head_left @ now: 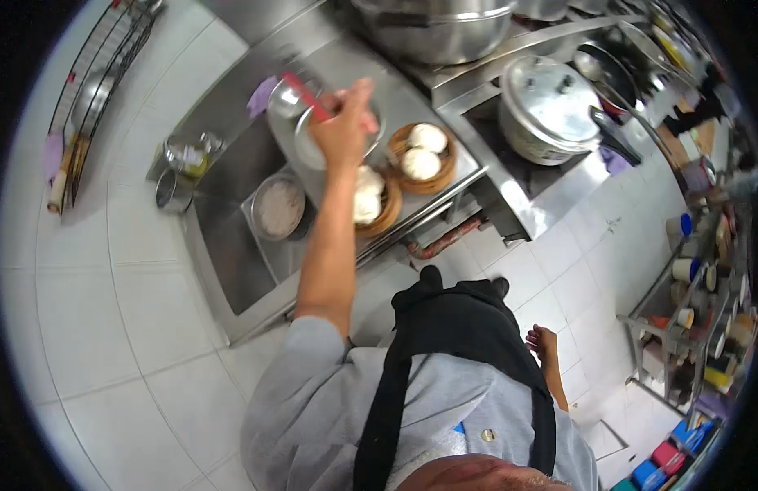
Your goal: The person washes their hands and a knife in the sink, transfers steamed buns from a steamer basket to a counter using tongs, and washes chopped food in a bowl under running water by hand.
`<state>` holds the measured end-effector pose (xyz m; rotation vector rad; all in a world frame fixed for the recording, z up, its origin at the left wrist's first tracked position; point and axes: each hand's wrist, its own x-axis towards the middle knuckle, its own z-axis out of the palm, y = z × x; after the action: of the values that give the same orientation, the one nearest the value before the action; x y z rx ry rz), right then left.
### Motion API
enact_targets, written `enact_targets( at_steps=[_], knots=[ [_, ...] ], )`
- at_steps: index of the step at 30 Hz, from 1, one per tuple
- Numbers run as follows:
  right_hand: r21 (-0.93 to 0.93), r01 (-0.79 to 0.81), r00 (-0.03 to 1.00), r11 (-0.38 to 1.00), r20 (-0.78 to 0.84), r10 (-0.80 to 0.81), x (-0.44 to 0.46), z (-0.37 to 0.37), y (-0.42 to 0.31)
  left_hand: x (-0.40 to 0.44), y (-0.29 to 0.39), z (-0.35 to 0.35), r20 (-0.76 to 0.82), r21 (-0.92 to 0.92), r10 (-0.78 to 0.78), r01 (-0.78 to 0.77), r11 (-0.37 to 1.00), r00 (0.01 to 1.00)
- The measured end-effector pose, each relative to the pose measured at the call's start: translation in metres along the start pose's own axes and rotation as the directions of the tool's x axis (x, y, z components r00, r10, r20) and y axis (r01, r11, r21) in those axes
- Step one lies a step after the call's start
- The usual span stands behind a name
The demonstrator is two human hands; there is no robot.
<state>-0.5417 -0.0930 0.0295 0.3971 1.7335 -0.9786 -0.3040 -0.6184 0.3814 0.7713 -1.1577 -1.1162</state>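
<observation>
My left hand is stretched over the steel counter by the sink. Its fingers close around a red handle; blur hides the far end of this utensil. Just beneath the hand stand round metal bowls, partly covered by it. Close to the wrist, a bamboo steamer holds white buns, and a second bamboo steamer beside it carries two more white buns. My right hand hangs low at my side, away from the counter, its fingers loosely curled with nothing visible in them.
A round container with pale pinkish contents sits in the sink. To the right, a lidded pressure cooker stands on the stove, its black handle sticking out. A large steel pot is behind. Crowded shelves line the right.
</observation>
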Motion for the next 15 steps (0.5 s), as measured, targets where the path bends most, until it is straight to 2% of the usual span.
enact_targets(
  at_steps=[1, 2, 3, 4, 5, 6, 7, 8, 9, 11, 12, 13, 15],
  knots=[
    [0.013, -0.006, 1.000, 1.000, -0.020, 0.006, 0.000, -0.003, 0.002, -0.006, 0.017, 0.003, -0.053, 0.104, 0.019, -0.013, 0.995, 0.998],
    [0.031, -0.036, 0.999, 0.999, -0.007, 0.036, 0.003, -0.010, 0.007, -0.003, 0.021, -0.005, 0.017, 0.160, 0.067, -0.068, 0.985, 0.998],
    [0.062, -0.060, 0.998, 0.996, -0.001, 0.060, 0.008, -0.018, 0.011, -0.002, 0.017, -0.015, 0.040, 0.350, 0.211, -0.212, 0.912, 0.977],
    [0.095, -0.059, 0.998, 0.994, -0.006, 0.060, 0.011, -0.026, 0.016, -0.009, 0.037, -0.003, -0.031, 0.204, 0.104, -0.095, 0.974, 0.994],
    [0.125, -0.059, 0.998, 0.990, -0.011, 0.061, 0.012, -0.033, 0.019, -0.012, 0.056, 0.002, -0.141, 0.345, -0.006, 0.055, 0.937, 0.990],
    [0.135, -0.062, 0.997, 0.989, -0.041, 0.068, 0.010, -0.040, 0.014, 0.006, 0.034, -0.033, 0.062, 0.431, 0.155, -0.166, 0.887, 0.986],
    [0.134, -0.081, 0.994, 0.988, -0.064, 0.090, 0.008, -0.049, 0.014, -0.009, 0.065, -0.005, 0.005, 0.365, 0.133, -0.126, 0.923, 0.991],
    [0.168, -0.067, 0.994, 0.983, -0.074, 0.080, 0.009, -0.062, 0.017, -0.008, 0.068, -0.001, 0.085, 0.360, 0.262, -0.275, 0.891, 0.961],
    [0.194, -0.054, 0.994, 0.980, -0.081, 0.071, 0.012, -0.079, 0.023, -0.013, 0.083, 0.013, -0.087, 0.442, 0.118, -0.067, 0.895, 0.989],
    [0.270, -0.093, 0.989, 0.958, -0.084, 0.120, 0.025, -0.115, 0.041, -0.051, 0.120, 0.071, 0.037, 0.184, 0.171, -0.175, 0.967, 0.985],
    [0.302, -0.130, 0.985, 0.944, -0.068, 0.157, 0.030, -0.136, 0.047, -0.058, 0.125, 0.081, 0.119, 0.132, 0.214, -0.229, 0.964, 0.969],
    [0.329, -0.166, 0.980, 0.930, -0.052, 0.193, 0.036, -0.156, 0.053, -0.073, 0.138, 0.105, 0.017, 0.153, 0.158, -0.159, 0.975, 0.987],
    [0.374, -0.179, 0.971, 0.910, -0.084, 0.225, 0.054, -0.195, 0.070, -0.089, 0.142, 0.129, 0.162, 0.085, 0.216, -0.231, 0.969, 0.963]
  ],
)
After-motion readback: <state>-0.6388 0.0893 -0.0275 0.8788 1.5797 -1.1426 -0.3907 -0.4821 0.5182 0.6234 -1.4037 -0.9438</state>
